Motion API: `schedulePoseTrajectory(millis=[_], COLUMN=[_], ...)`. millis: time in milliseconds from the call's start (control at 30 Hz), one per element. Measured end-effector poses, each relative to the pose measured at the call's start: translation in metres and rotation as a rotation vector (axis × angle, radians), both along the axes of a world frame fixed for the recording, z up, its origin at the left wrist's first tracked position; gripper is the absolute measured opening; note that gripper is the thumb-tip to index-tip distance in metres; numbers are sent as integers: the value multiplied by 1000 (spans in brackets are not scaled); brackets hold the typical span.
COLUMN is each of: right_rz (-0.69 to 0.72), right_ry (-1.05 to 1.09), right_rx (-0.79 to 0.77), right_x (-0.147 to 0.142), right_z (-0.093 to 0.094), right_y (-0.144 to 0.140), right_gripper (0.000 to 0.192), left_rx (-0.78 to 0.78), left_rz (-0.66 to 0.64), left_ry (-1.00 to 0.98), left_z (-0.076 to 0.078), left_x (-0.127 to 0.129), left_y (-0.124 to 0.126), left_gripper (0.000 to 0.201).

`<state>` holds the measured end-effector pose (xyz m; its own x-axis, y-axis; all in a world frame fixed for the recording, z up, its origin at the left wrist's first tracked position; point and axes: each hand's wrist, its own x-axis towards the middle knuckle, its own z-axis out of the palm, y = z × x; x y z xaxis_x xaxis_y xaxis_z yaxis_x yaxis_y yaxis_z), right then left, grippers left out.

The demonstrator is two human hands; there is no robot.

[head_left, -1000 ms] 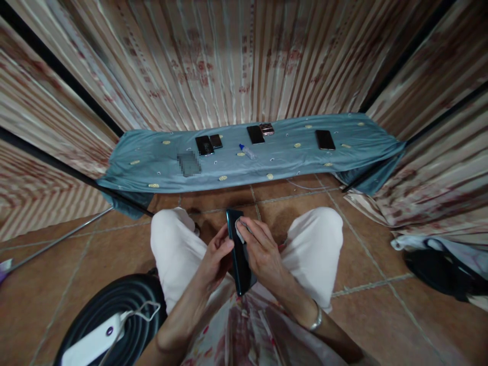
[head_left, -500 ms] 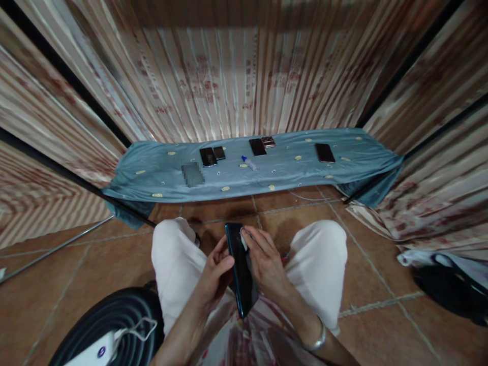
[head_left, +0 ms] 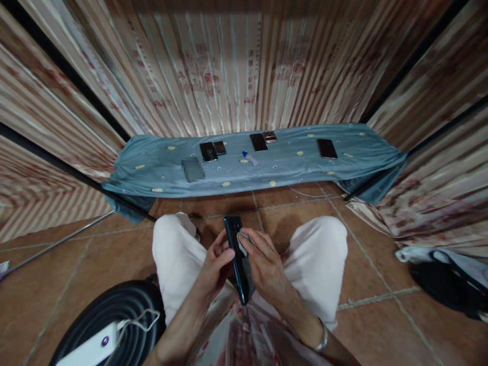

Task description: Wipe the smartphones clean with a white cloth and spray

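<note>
Between my knees, my left hand [head_left: 218, 262] grips a dark smartphone [head_left: 233, 227] with a blue-green edge, its thumb along the left side. The phone stands tilted lengthwise, far end up. My right hand [head_left: 265, 256] lies over the phone's right side, its fingers bent around a small pale cloth [head_left: 241, 243] pressed on the phone's surface. Part of the phone is hidden under these fingers.
Ahead, a low bench with a blue cloth [head_left: 282, 170] bears several dark phones [head_left: 327, 148], a blue-capped clear bottle [head_left: 250, 158] and a pixelated patch. A coiled black hose [head_left: 133, 305] with a white power bank [head_left: 91, 348] lies at my left. Striped curtains [head_left: 229, 76] surround the bench.
My right hand with the cloth has shifted slightly on the phone. The phone has tilted a little and sits slightly higher in view. The whole view has moved slightly.
</note>
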<state>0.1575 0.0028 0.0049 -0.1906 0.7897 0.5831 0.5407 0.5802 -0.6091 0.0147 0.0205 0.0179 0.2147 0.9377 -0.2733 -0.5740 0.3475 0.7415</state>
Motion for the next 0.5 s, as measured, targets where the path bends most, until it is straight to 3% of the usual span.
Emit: schedulePoseTrajectory(millis=[500], right_rz=[-14], right_ry=[-16], right_rx=[59], right_x=[-3], right_z=[0], right_y=[4], right_gripper=[56], left_rx=[12], left_rz=[-44], left_ry=[-40], left_z=[-4], left_x=[-1], left_y=[-4], left_gripper=[59])
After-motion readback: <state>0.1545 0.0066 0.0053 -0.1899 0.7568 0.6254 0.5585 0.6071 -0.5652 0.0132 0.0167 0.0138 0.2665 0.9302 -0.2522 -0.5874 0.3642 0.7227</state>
